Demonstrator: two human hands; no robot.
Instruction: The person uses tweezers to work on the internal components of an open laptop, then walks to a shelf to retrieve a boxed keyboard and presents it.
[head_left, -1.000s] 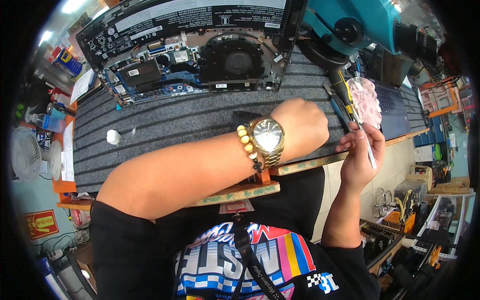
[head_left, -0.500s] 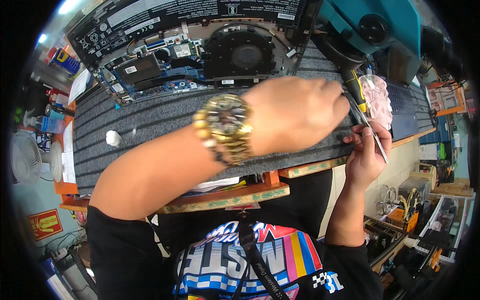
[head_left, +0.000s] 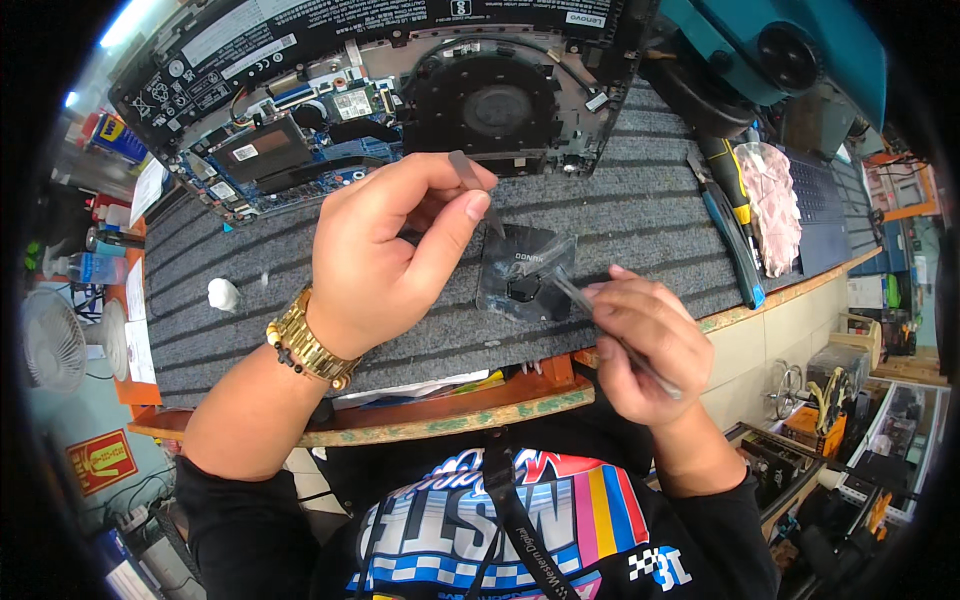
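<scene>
My left hand pinches a thin grey strip between thumb and fingertips, its lower end pointing at a small dark plastic packet. The packet appears to lie on the striped grey mat, with a glossy clear part on its right and a black patch in its middle. My right hand is closed round metal tweezers. Their tips touch or hover over the packet's right side; I cannot tell which. Beyond my left hand stands an opened laptop, its circuit board and round black fan exposed.
At right lie a blue-handled tool, a yellow-and-black tool, a crumpled pink cloth and a dark keyboard. A teal machine stands behind them. A small white lump sits on the mat's left. The wooden table edge runs before me.
My left hand has drawn back from the tools at right to mid-mat and now pinches the grey strip. My right hand has moved left with the tweezers. The dark packet has come into view.
</scene>
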